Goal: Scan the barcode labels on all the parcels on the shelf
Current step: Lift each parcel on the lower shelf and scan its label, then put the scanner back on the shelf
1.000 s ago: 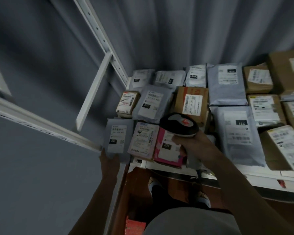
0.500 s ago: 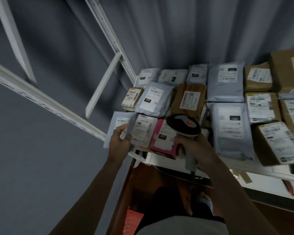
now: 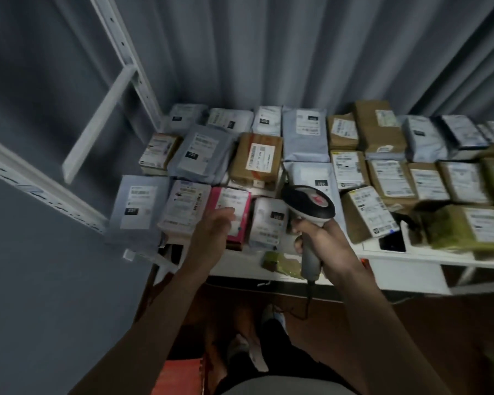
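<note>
Two hands mid-frame: right hand (image 3: 327,243) grips scanner (image 3: 310,208) handle; left hand (image 3: 211,238) hovers over pink parcel (image 3: 230,206), fingers relaxed (grasping nothing), shelf (image 3: 405,265) beneath.

Both forearms are bare from the bottom edge of the view up to the wrists, with no sleeve, watch or band showing on either. The left hand (image 3: 211,238) and the right hand (image 3: 324,246) wear no gloves and no rings that can be made out. Below the white shelf (image 3: 405,265), a grey garment covers the torso, dark trousers the legs, and light-coloured shoes the feet.
</note>
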